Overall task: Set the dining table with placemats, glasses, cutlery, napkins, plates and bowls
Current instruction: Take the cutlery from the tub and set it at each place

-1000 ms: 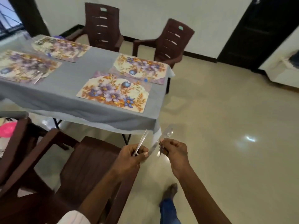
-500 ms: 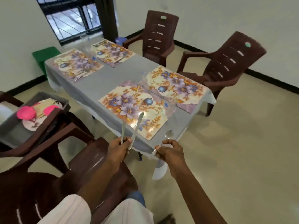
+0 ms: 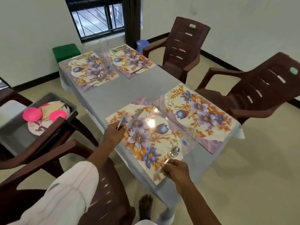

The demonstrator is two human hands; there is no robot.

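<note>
Two steel utensils (image 3: 121,119), one a knife (image 3: 136,118), gripped in left hand (image 3: 113,133) | right hand (image 3: 176,170) pinches steel spoon (image 3: 173,152) | above floral placemat (image 3: 146,142)

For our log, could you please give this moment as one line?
left hand: holds knife and second utensil | right hand: holds spoon | both at nearest placemat

A dining room in a private home

A cloth-covered table (image 3: 113,98) bearing four floral placemats (image 3: 146,140) stands among brown plastic armchairs (image 3: 183,46) on a polished tile floor (image 3: 243,176). A barred window (image 3: 97,18) is set in plain cream walls (image 3: 32,38). A grey tub (image 3: 16,135) holding a plate (image 3: 48,118) and pink bowls (image 3: 32,114) sits on one chair.
</note>
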